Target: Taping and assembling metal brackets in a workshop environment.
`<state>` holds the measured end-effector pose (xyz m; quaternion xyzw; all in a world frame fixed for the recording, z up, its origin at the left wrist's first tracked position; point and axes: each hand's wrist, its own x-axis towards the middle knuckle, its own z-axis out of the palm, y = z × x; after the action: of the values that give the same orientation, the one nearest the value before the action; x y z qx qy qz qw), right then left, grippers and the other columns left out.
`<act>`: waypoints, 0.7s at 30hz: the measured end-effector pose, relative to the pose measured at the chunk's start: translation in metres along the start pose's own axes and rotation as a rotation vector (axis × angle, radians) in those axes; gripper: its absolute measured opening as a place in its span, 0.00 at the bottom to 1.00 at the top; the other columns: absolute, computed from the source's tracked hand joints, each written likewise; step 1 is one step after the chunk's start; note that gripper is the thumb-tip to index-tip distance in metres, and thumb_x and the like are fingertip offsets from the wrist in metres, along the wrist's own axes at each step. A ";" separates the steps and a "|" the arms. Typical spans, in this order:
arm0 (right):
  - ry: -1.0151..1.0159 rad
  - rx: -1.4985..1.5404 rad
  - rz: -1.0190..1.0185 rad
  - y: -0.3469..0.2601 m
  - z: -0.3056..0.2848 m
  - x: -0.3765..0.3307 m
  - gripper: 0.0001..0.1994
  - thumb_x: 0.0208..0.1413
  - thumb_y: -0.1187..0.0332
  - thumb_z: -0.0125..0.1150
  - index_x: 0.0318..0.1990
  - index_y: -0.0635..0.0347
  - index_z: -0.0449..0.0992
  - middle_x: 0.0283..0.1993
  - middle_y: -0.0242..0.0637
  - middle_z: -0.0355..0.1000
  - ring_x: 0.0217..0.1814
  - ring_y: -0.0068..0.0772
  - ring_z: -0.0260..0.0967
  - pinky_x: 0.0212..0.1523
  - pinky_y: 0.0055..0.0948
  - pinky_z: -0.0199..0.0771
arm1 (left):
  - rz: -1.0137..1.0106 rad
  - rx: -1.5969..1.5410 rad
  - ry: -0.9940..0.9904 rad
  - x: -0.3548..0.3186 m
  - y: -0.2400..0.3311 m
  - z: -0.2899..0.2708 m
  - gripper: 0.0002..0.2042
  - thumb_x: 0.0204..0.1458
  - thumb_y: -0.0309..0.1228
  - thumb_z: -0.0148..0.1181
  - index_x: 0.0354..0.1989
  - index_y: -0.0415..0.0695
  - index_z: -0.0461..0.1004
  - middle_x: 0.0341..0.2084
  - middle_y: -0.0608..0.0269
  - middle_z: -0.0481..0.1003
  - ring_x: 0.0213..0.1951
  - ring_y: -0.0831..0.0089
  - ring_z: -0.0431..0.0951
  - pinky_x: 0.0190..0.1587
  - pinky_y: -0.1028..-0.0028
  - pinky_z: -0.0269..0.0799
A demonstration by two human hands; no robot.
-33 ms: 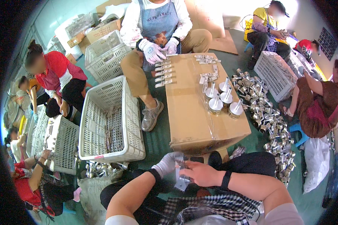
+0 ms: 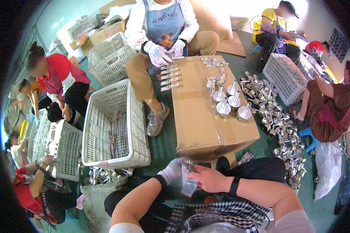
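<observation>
My left hand (image 2: 172, 171), in a whitish knit glove, is closed at the front of my lap around the upper end of a small clear plastic bag (image 2: 189, 185). My bare right hand (image 2: 212, 179), with a black band at the wrist, pinches the same bag from the other side. Between the fingers shows a small metallic-looking piece, too blurred to name. The bag hangs down with a jagged lower edge. Just beyond my hands stands a large cardboard box (image 2: 196, 136). On its top are several silver round parts with upright stems (image 2: 223, 108) and several small metal clips (image 2: 216, 80).
A white plastic crate (image 2: 140, 149) stands left of the box. Many metal stemmed parts (image 2: 272, 112) are heaped on the floor at right. Across the box sits a co-worker in gloves (image 2: 158, 54), beside a row of clips (image 2: 169, 80). A white sack (image 2: 327, 171) lies far right.
The plastic bag has shifted very slightly between my hands, and the fingers of my right hand have moved a little. Everything else looks the same.
</observation>
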<state>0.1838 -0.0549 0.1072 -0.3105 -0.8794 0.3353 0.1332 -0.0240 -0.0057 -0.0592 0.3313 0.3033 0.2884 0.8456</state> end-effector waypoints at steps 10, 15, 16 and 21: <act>0.504 0.851 0.510 -0.019 0.027 -0.017 0.29 0.41 0.77 0.66 0.52 0.62 0.58 0.46 0.38 0.65 0.41 0.20 0.64 0.42 0.22 0.69 | -0.229 -0.340 0.188 0.004 0.025 0.030 0.12 0.50 0.23 0.51 0.44 0.36 0.69 0.37 0.53 0.74 0.39 0.64 0.75 0.46 0.65 0.70; 0.644 0.869 0.530 -0.024 0.070 -0.023 0.27 0.42 0.80 0.64 0.50 0.63 0.57 0.44 0.39 0.64 0.45 0.23 0.66 0.45 0.24 0.71 | -0.287 -0.468 0.155 0.005 0.025 0.032 0.13 0.49 0.30 0.53 0.39 0.33 0.71 0.35 0.50 0.75 0.38 0.59 0.75 0.47 0.62 0.69; 0.662 1.004 0.515 -0.028 0.075 -0.025 0.26 0.42 0.81 0.63 0.49 0.63 0.58 0.44 0.39 0.64 0.45 0.23 0.66 0.45 0.24 0.71 | -0.291 -0.462 0.137 0.006 0.024 0.030 0.13 0.49 0.30 0.53 0.39 0.34 0.71 0.35 0.50 0.75 0.38 0.59 0.75 0.47 0.62 0.69; 0.634 0.992 0.419 -0.008 0.095 -0.030 0.18 0.43 0.81 0.63 0.41 0.61 0.62 0.38 0.31 0.64 0.41 0.21 0.65 0.42 0.22 0.71 | -0.211 -0.451 0.199 0.010 0.024 0.034 0.09 0.47 0.27 0.54 0.34 0.33 0.70 0.32 0.51 0.74 0.37 0.61 0.73 0.46 0.64 0.68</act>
<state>0.1609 -0.1268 0.0418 -0.4621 -0.4570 0.6145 0.4472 -0.0010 0.0026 -0.0247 0.0712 0.3458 0.2899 0.8895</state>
